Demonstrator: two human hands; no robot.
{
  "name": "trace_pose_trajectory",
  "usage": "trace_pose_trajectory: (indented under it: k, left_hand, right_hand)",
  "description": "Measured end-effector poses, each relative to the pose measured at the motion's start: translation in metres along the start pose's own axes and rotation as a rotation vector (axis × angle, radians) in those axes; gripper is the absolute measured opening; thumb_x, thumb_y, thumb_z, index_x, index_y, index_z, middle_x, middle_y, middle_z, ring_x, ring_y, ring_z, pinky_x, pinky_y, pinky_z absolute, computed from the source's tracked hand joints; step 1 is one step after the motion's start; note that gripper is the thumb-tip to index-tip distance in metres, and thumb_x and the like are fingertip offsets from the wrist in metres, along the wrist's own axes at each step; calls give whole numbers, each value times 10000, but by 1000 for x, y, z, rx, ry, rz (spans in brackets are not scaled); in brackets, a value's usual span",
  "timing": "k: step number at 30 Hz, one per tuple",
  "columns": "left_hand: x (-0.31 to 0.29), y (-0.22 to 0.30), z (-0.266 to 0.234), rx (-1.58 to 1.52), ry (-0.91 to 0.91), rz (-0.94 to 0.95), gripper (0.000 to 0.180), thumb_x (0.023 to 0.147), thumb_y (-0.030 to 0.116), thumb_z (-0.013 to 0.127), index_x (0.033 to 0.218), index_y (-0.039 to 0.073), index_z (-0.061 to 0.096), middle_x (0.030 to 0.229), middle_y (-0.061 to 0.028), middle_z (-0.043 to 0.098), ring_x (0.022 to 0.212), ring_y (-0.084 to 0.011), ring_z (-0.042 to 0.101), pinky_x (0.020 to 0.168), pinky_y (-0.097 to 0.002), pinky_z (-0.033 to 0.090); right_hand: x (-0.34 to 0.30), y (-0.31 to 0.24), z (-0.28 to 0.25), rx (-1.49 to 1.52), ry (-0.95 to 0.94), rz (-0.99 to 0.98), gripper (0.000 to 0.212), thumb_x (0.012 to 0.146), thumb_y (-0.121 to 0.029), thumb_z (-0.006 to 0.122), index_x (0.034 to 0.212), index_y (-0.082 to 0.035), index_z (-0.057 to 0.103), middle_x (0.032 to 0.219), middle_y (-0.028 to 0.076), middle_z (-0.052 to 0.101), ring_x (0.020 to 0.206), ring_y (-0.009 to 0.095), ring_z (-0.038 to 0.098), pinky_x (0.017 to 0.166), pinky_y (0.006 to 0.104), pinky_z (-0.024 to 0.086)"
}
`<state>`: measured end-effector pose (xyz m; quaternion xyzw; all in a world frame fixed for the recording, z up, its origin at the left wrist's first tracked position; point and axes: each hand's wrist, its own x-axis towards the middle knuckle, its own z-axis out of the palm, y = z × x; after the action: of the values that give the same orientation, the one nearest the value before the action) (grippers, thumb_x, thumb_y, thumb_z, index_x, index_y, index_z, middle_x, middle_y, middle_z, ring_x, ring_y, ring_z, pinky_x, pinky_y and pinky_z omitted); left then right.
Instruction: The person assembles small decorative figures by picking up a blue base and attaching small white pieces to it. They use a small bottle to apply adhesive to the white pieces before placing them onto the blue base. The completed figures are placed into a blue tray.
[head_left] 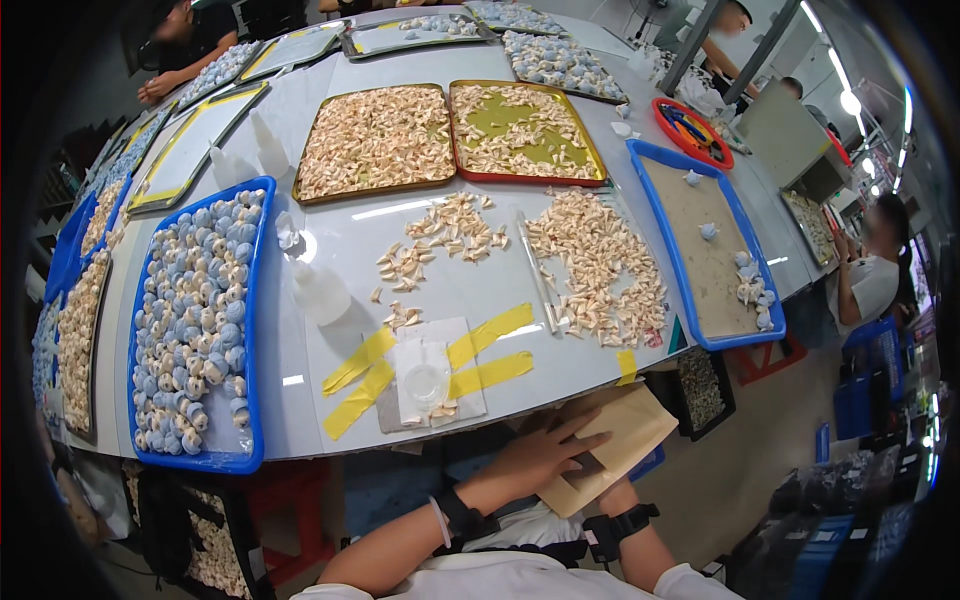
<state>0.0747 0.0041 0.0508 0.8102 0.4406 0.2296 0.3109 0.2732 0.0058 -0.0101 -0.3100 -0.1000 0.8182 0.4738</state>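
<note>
Over my lap, just off the table's front edge, is a tan, flat, paper-like piece (640, 432), perhaps an envelope or folder; its kind is unclear. My left hand (545, 458) lies across its left side with fingers spread. From below, my right hand (617, 497) holds its lower edge, the fingers mostly hidden behind it. On the table nearby, a small clear round dish (426, 385) sits on a white pad (465, 400) fixed with yellow tape (490, 374). Loose cream-coloured small pieces (600, 270) lie in heaps beyond it.
Blue trays stand left (262, 330) and right (680, 270), holding blue-and-white round pieces. Two yellowish trays (375, 140) of cream pieces sit farther back. Squeeze bottles (322, 295) stand left of centre. A clear rod (537, 275) divides the heaps. Other people sit around the table.
</note>
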Motion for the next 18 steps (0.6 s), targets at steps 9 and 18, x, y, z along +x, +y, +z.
trace_pose_trajectory:
  k: [9,18]
  left_hand:
    - [-6,-27,-11,-780,-59,-358,861,760,281,683,1407,56,159,1318,-206,369,1237,-251,353,1011,-320,319]
    - [-6,-51,4,-1082,-40,-453,628,703,259,767,1200,40,451,1150,-94,524,1111,-199,476,948,-312,385]
  right_hand:
    - [13,-1,9,-28,-40,97,482,925,-370,424,1288,-56,384,1244,120,485,1110,258,508,928,394,441]
    - [34,-2,0,-34,-40,189,498,927,-385,405,1294,-50,380,1253,127,481,1110,267,509,928,407,440]
